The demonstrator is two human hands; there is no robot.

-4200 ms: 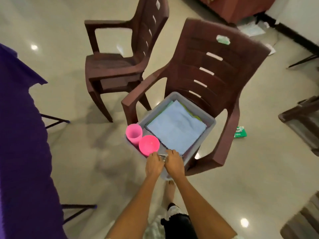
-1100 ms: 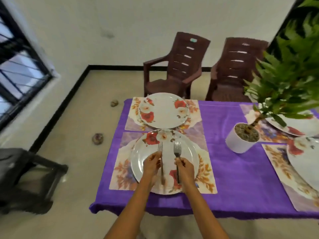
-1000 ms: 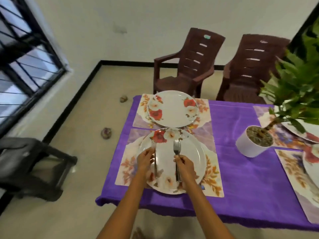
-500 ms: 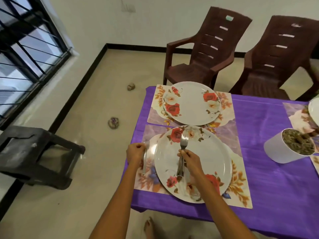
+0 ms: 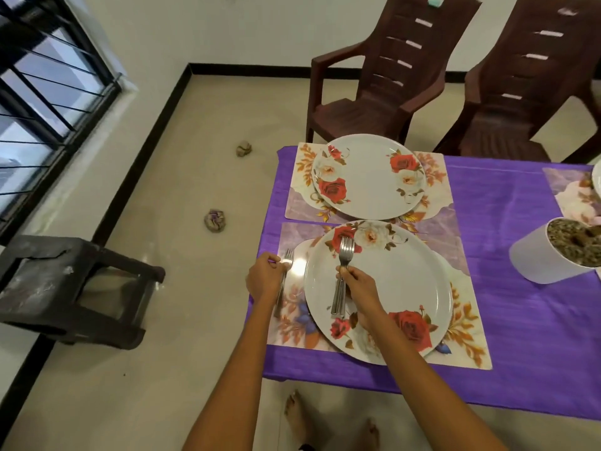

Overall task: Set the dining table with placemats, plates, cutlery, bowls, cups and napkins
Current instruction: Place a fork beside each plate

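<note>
A white plate with red roses (image 5: 400,278) lies on a floral placemat (image 5: 461,333) at the near left corner of the purple-clothed table (image 5: 520,304). My left hand (image 5: 265,279) grips a fork (image 5: 286,258) and holds it against the placemat, just left of the plate. My right hand (image 5: 361,284) hovers over the plate, closed on a bundle of forks (image 5: 341,278) with their tines pointing away. Behind this setting, a second rose plate (image 5: 369,175) rests on its own placemat (image 5: 299,193).
A white plant pot (image 5: 549,258) stands on the table at the right, with another placemat (image 5: 569,193) behind it. Two brown plastic chairs (image 5: 383,76) stand beyond the table. A dark stool (image 5: 71,284) sits on the floor at left, near two small lumps (image 5: 214,219).
From the bin on the chair I have come to the table with forks. My left hand moved its fork off the plate down onto the placemat's left side; the right hand stays over the plate.
</note>
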